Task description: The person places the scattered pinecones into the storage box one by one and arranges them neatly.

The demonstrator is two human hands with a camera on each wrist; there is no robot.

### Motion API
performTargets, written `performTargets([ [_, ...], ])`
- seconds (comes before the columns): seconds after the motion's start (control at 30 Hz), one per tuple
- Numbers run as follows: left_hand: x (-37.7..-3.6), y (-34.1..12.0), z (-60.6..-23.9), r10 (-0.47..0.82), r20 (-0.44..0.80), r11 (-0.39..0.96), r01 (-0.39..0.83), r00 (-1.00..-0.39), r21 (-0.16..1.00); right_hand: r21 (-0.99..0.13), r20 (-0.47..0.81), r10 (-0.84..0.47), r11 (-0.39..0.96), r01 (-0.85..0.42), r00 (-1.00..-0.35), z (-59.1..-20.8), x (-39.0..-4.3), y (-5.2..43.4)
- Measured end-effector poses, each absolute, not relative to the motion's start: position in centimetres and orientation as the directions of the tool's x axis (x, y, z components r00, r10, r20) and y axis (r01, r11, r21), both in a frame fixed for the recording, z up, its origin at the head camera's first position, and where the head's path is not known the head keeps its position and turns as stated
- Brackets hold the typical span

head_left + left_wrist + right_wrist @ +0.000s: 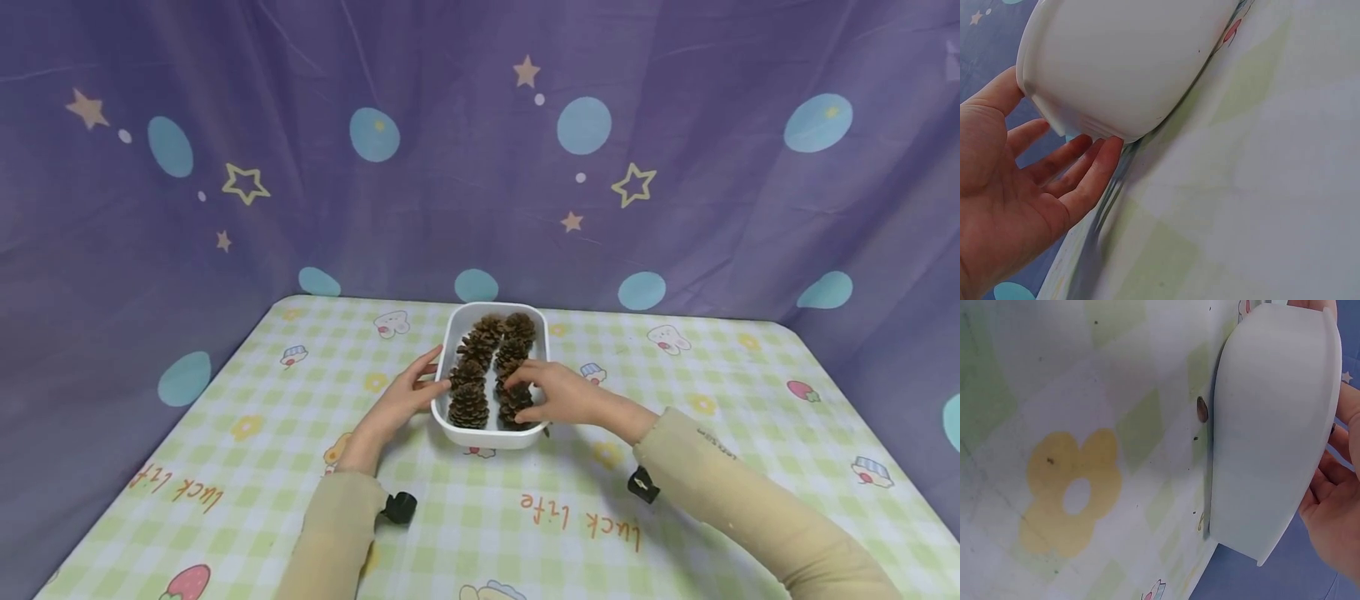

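A white rectangular container (491, 439) holds several brown pine cones (468, 406) standing in two rows. My left hand (408, 396) rests against its left side. In the left wrist view, that hand's thumb is at the rim and its fingers spread along the lower wall. My right hand (558, 393) reaches over the right rim, its fingers and thumb around a pine cone (512, 407) at the near end of the right row. The container wall hides most of those fingers in the right wrist view.
A green-and-white checked cloth (450, 517) with printed pictures covers the table. Small dark flakes lie beside the container, one larger brown scale (1202, 409) among them. Behind the table hangs a purple curtain (465, 200) with stars.
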State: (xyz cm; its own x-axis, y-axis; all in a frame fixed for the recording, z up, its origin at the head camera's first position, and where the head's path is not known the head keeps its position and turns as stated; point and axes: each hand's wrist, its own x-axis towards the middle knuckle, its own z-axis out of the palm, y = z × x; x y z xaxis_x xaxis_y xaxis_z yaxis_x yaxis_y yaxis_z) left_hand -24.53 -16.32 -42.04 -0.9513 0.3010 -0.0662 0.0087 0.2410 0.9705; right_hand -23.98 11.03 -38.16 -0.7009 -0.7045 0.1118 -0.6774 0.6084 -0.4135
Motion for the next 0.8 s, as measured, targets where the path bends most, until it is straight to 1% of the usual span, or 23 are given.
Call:
performTargets([
  [0.27, -24.7, -16.2, -42.2, 0.300, -0.065, 0.242, 0.010, -0.952, 0.970, -0.414, 0.137, -0.687, 0.615, -0.671, -0.713, -37.8, -23.9, 11.8],
  [0.47, -24.7, -16.1, -42.3, 0.299, -0.065, 0.237, 0.008, -0.952, 0.972, -0.416, 0.180, -0.704, 0.578, -0.702, -0.687, -37.8, -24.0, 12.4],
  [0.57, -24.7, -16.2, -42.3, 0.302, -0.067, 0.241, 0.008, -0.951, 0.971, -0.430, 0.214, -0.704, 0.554, -0.713, -0.677, -37.8, -24.0, 12.6],
  [0.8, -24.6, -16.4, -41.9, 0.288, -0.066, 0.271, 0.015, -0.955, 0.963, -0.461, 0.323, -0.658, 0.518, -0.720, -0.680, -37.7, -24.0, 13.7],
])
